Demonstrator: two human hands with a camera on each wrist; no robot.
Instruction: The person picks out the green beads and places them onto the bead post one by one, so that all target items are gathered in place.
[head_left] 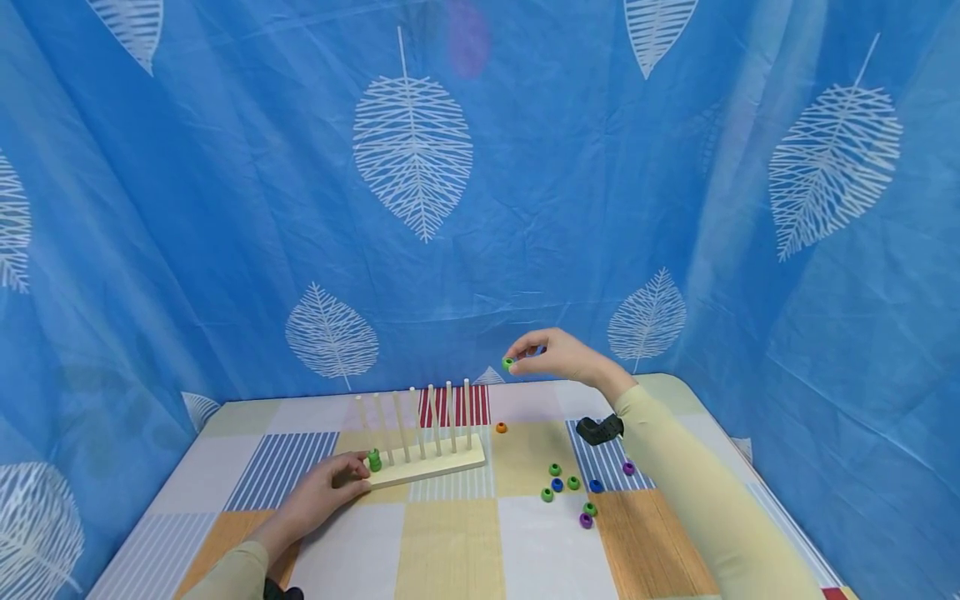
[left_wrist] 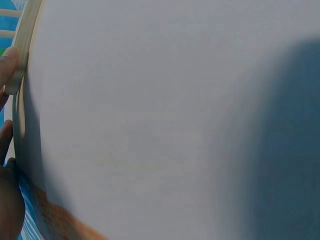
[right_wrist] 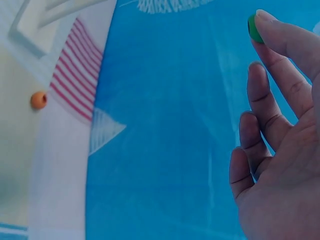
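My right hand [head_left: 566, 357], raised above the far part of the table, pinches a green bead [head_left: 507, 363] between thumb and index finger. In the right wrist view the same green bead [right_wrist: 255, 30] shows at the fingertips, with the other fingers loosely bent. My left hand [head_left: 322, 493] holds the near-left end of a wooden peg rack [head_left: 431, 468], its thumb [left_wrist: 9, 62] against the base's edge in the left wrist view. Several upright pegs stand in a row on the rack. Green beads [head_left: 374, 460] are stacked on the leftmost peg, beside my left fingers.
Right of the rack lie loose beads: an orange bead [head_left: 501, 427], several green ones, blue beads such as this blue bead [head_left: 596, 486], and purple beads like this purple bead [head_left: 586, 521]. A patchwork cloth [head_left: 450, 550] covers the table. Blue leaf-patterned curtains [head_left: 525, 208] surround it.
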